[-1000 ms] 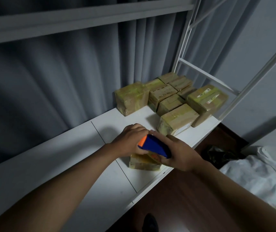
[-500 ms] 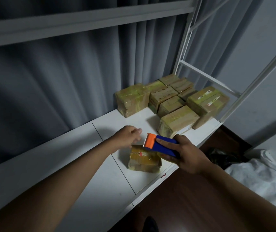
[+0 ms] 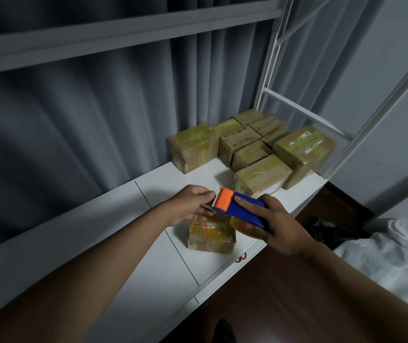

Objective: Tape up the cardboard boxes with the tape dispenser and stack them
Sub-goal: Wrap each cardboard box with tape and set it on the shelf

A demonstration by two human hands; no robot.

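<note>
While my right hand grips the blue-and-orange plastic tape dispenser mid-frame, my left hand pinches its thin, sticky tape end; the small taped cardboard box below looks light and stiff.

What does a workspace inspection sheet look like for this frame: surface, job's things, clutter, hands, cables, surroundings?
Surface: white shelf with panel seams, red marking at its front edge.
Job's things: small taped box near the front edge, alone; blue and orange tape dispenser held above it; group of taped boxes at the back right, packed close together.
Clutter: nothing seen on the shelf.
Hands: left hand pinches the tape end at the dispenser's orange head; right hand grips the dispenser body.
Cables: nothing seen.
Surroundings: grey curtain behind, white frame at right, white cloth and a dark bag below on the dark floor.
</note>
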